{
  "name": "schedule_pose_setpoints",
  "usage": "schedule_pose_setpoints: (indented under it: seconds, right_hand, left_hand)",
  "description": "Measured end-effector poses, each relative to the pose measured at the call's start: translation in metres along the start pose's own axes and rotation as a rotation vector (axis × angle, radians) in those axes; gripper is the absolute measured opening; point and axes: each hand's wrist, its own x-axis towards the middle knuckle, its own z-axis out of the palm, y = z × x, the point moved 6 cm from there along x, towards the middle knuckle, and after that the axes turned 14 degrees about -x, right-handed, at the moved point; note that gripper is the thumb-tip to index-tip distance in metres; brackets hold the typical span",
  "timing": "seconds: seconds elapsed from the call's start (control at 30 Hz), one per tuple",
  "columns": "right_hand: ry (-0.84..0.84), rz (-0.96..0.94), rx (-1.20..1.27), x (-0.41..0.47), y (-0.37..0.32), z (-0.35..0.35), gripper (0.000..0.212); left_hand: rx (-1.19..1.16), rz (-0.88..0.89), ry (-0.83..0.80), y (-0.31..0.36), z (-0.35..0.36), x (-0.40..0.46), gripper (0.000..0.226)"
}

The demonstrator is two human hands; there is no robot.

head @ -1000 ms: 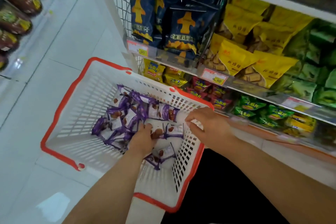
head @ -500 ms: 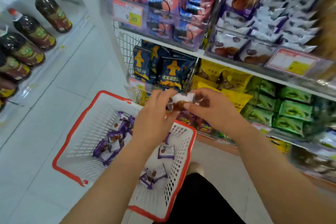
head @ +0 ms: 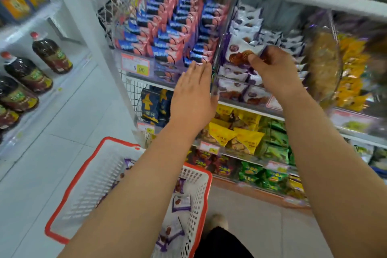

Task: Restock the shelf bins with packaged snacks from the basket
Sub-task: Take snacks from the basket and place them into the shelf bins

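My right hand (head: 274, 69) is raised inside the clear shelf bin (head: 225, 78) and pinches a white-and-purple snack pack (head: 240, 52) above the other packs of the same kind. My left hand (head: 193, 94) is flat with straight fingers beside the bin's left wall and holds nothing. Below, the white basket with a red rim (head: 69, 186) stands on the floor. Several purple snack packs (head: 181, 201) lie in it, partly hidden by my left forearm.
A bin of blue-and-pink packs (head: 167, 42) stands left of the purple bin, with a 9.90 price tag (head: 136, 66). Yellow and green bags (head: 247, 136) fill the lower shelves. Dark bottles (head: 51, 54) line a shelf at the left. My foot (head: 217, 221) is beside the basket.
Both hands rose from the basket to the shelf. The pack that both hands held is now only in my right hand at the bin; my left hand let go and opened.
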Motion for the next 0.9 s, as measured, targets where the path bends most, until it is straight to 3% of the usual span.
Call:
schedule_pose_setpoints:
  seconds: [0.17,0.37,0.63,0.9]
  right_hand:
    - [0.017,0.049,-0.199,0.021,0.002,0.015,0.029]
    - [0.038,0.103,-0.21,0.026,0.006,0.014,0.022]
    - [-0.094,0.059,-0.404,0.028,-0.001,0.013,0.032]
    - [-0.026,0.108,-0.357,0.022,0.011,0.013,0.032]
  left_hand:
    - [0.023,0.01,-0.037,-0.005,0.0,-0.003,0.079]
    - [0.006,-0.012,-0.044,-0.004,-0.001,-0.005,0.08]
    - [0.01,-0.025,-0.04,-0.003,-0.001,-0.007,0.082]
    - [0.026,-0.028,-0.058,-0.002,-0.001,-0.007,0.084]
